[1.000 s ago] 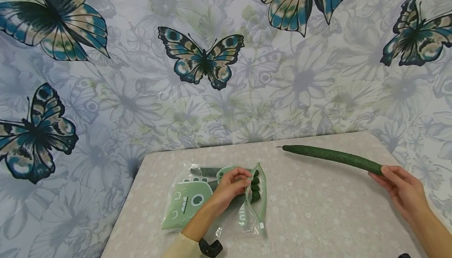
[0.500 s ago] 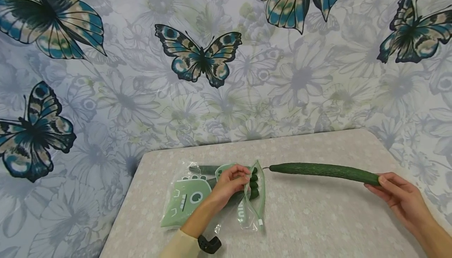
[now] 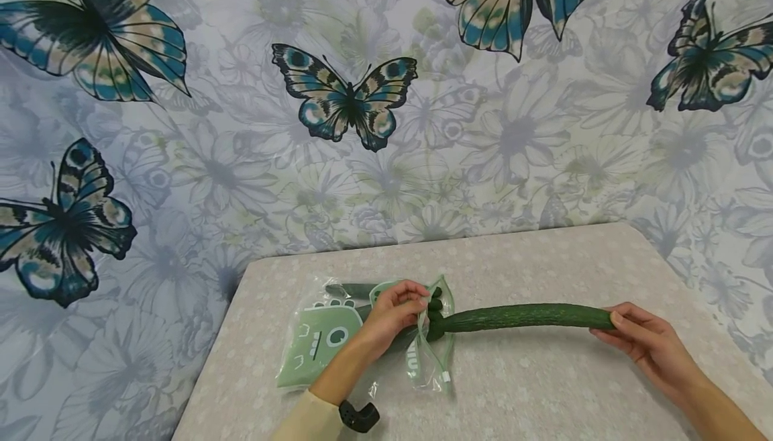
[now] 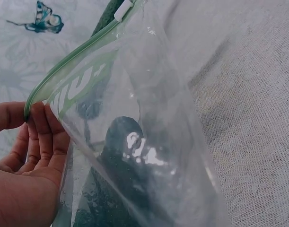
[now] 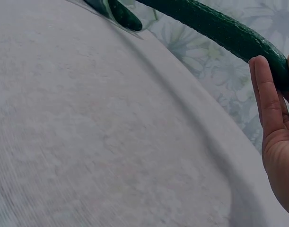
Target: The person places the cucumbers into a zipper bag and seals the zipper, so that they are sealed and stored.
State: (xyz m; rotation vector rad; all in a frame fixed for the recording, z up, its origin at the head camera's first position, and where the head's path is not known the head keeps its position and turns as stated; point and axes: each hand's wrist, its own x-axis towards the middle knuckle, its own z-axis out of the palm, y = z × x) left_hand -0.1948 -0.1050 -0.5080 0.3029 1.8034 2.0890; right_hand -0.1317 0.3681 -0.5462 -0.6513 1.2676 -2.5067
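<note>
My left hand [image 3: 395, 317] pinches the green rim of a clear zip bag [image 4: 177, 142] between thumb and fingers, keeping its mouth apart. The bag lies on the table with a green monster print [image 3: 320, 347] and a white slider [image 4: 123, 10]. Several cucumbers lie inside; one rounded end [image 4: 123, 137] shows through the plastic. My right hand [image 3: 649, 347] grips a long cucumber [image 3: 525, 317] by its right end, thumb against the fingers. That cucumber is nearly level above the table, and its far tip overlaps the bag's mouth in the head view.
A pale patterned cloth covers the table [image 3: 543, 387]. Behind it stands a wall [image 3: 513, 179] with flower and butterfly prints. A black band [image 3: 359, 417] sits on the left wrist.
My right hand has brought the long cucumber left and toward me, from behind and right of the bag to its mouth. The left hand stays at the rim.
</note>
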